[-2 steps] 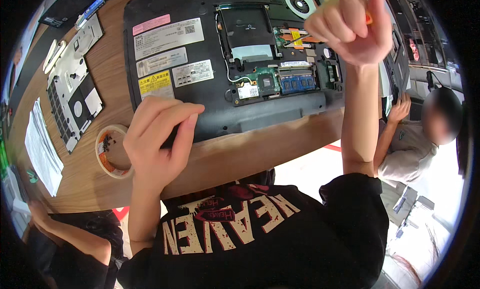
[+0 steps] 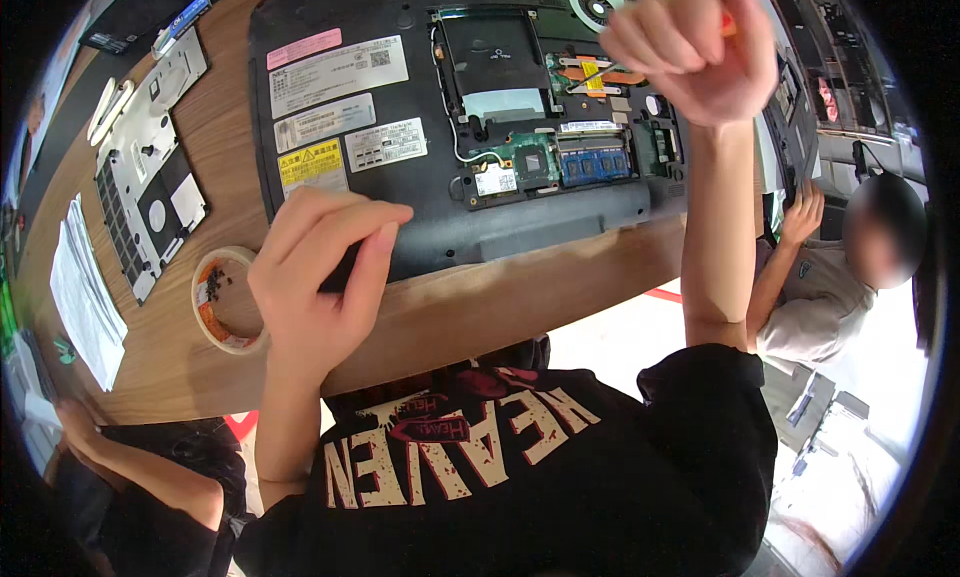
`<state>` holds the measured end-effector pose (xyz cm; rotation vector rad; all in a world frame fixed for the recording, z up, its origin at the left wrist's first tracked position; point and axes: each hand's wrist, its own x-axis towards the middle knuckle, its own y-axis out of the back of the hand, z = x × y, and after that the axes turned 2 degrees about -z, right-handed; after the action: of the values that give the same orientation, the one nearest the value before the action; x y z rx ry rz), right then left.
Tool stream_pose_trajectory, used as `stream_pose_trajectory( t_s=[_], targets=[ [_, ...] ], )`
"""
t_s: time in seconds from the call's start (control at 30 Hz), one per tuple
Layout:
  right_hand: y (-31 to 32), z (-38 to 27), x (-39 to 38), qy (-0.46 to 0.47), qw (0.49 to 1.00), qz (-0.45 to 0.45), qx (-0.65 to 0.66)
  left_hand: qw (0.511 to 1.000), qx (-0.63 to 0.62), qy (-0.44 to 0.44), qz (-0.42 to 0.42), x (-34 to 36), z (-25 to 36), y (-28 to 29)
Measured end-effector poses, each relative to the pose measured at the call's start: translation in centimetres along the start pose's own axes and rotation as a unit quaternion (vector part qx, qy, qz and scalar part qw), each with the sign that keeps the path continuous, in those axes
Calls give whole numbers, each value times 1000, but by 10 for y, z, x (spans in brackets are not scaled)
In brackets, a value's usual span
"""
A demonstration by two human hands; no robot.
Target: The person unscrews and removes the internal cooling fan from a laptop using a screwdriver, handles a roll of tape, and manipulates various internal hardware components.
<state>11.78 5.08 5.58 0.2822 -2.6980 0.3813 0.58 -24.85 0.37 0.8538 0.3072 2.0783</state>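
A black laptop (image 2: pixel 540 235) lies upside down on the table with its base cover off. Its circuit board, blue memory module (image 2: pixel 594 168), copper heat pipe (image 2: pixel 618 77) and fan (image 2: pixel 596 9) are exposed. My right hand (image 2: pixel 705 62) is closed on a screwdriver (image 2: pixel 592 79); a bit of orange handle shows in the fist, and the thin shaft slants down left to the metal beside a yellow label. Over the laptop's near left edge hovers my left hand (image 2: pixel 322 277), thumb and fingers drawn together. Whatever it pinches, if anything, is hidden.
A round tape roll (image 2: pixel 203 322) with small dark screws inside sits left of my left hand. Beyond it are the removed cover panel (image 2: pixel 155 167) and folded white papers (image 2: pixel 85 287). Other people's arms (image 2: pixel 150 474) show at left and right.
My right hand has shifted slightly up and left around the screwdriver and looks blurred. The left hand has barely moved.
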Motion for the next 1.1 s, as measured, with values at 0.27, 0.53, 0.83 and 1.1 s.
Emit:
stream_pose_trajectory(
  t_s=[0.27, 0.53, 0.83, 1.1],
  targets=[
    [-31, 6, 12, 104, 951, 290, -17, 923, -349, 161, -12, 61, 39, -57],
    [-16, 11, 1, 176, 899, 329, -228, 946, -142, 114, -269, 133, 14, -102],
    [-34, 14, -14, 140, 803, 439, -378, 978, -56, 15, -199, 142, 25, -96],
    [-26, 14, -16, 207, 833, 383, -342, 990, -60, -40, -120, 144, 21, -104]
  ],
)
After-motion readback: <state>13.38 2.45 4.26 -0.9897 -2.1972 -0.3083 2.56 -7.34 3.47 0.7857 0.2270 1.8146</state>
